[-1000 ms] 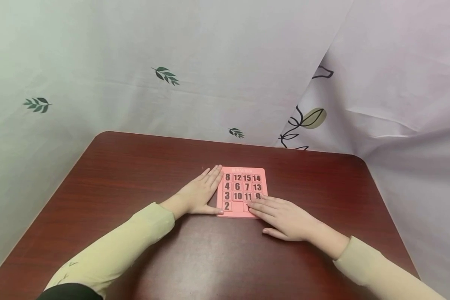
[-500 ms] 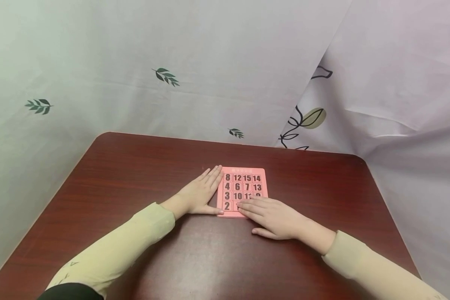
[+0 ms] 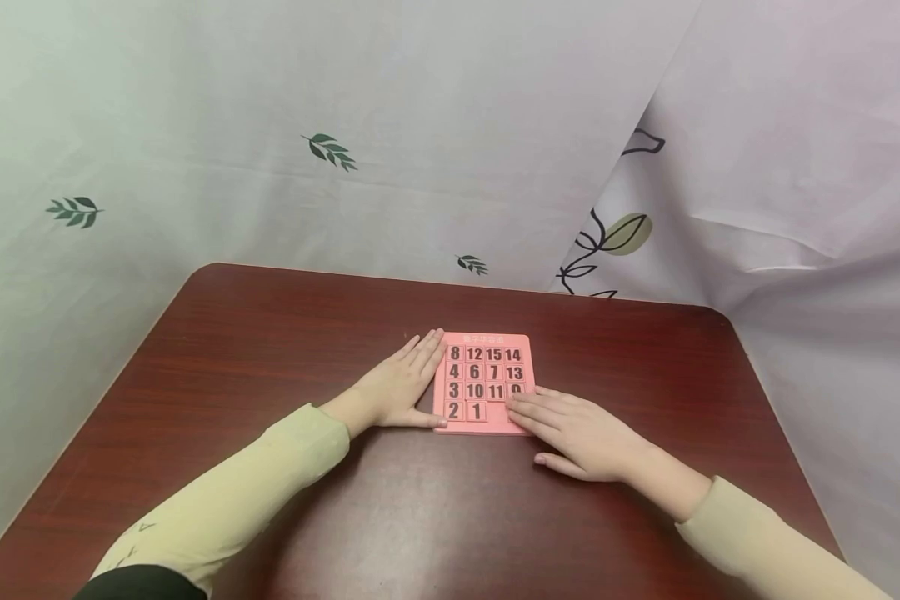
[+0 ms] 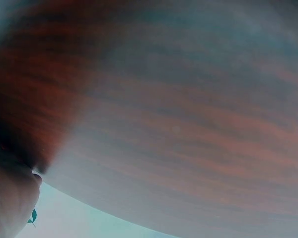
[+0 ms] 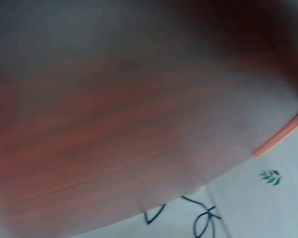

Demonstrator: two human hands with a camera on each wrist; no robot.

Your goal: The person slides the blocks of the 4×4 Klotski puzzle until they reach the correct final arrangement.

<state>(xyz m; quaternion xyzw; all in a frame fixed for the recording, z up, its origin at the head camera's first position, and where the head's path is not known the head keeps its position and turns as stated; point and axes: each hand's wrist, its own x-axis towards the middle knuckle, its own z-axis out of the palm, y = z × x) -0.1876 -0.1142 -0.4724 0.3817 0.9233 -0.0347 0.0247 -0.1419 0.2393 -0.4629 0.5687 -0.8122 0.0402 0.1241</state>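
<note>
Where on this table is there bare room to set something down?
Bare wood-grain table shows between the left sleeve and right sleeve; behind the pink sliding number puzzle, toward the leaf-print fabric; and outside both sleeves, toward the side edges. Crowded: the puzzle, with the left hand along its left edge and the right hand over its near right corner.

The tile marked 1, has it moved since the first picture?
Yes. Against the pink board, the 1 tile has moved left along the bottom row and now sits beside the 2 tile.
</note>
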